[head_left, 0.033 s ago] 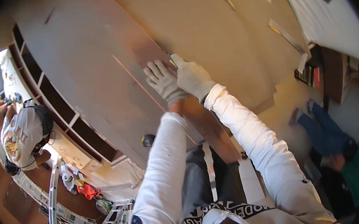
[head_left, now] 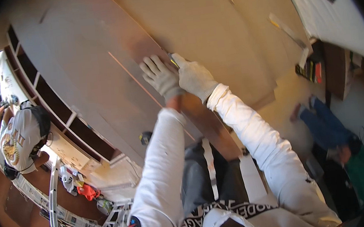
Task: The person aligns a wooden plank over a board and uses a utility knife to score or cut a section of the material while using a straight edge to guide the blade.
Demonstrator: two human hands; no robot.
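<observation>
In my right hand [head_left: 197,80], gloved and closed, is a utility knife [head_left: 174,61] with a black and yellow body. Its tip meets the edge of a long brown board [head_left: 212,126] that runs from far left toward me. Flat on this board, just left of the knife, lies my left hand [head_left: 160,76], also gloved, fingers a little apart. A thin pale strip [head_left: 134,77] runs along the grey-brown sheet [head_left: 84,66] to the left. Tan sheets [head_left: 224,51] lie beyond the knife on the right.
A black and yellow tape measure [head_left: 145,138] sits by my left sleeve. At far left a person [head_left: 23,139] bends beside a shelf frame [head_left: 51,98] and an aluminium ladder [head_left: 54,202]. Another person in jeans [head_left: 332,124] is at right. A metal straightedge [head_left: 289,31] lies at upper right.
The whole view has shifted slightly, so most things sit a little further left in the picture. Both hands keep nearly the same place on the board.
</observation>
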